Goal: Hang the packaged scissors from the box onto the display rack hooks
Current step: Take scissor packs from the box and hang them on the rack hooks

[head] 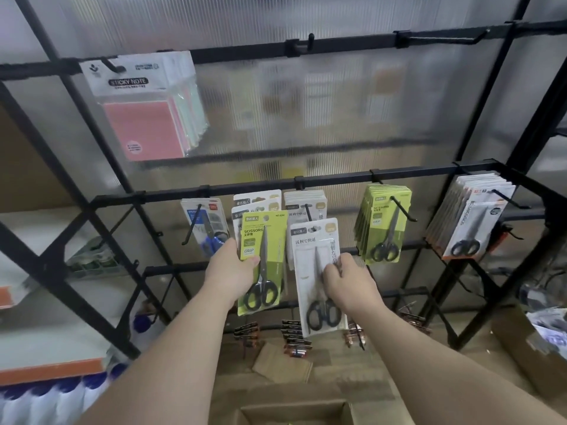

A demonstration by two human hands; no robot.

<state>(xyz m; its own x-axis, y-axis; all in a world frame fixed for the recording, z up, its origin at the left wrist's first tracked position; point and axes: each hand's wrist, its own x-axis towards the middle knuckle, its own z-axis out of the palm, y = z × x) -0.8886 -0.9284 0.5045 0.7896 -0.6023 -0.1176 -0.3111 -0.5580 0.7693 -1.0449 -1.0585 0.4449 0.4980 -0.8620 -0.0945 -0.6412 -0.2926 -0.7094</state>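
Note:
My left hand [231, 271] grips a green scissors pack [270, 240] with black handles, together with white packs stacked behind it, held upright in front of the rack. In my right hand [346, 280] is a white scissors pack [310, 265], its top just below the hook [307, 211] that carries more white packs. The black rail [337, 176] holds further scissors: a blue-handled pack [206, 228] at left, green packs [383, 222] at right, white packs [472, 216] far right. The cardboard box [294, 409] is open at the bottom edge.
Sticky note packs [144, 108] hang on the upper rail, which also has two bare hooks [310, 41]. Small battery-like packs [294, 335] hang on the lower rail. Shelves with bottles [61, 397] stand at left; another box [527, 348] sits at right.

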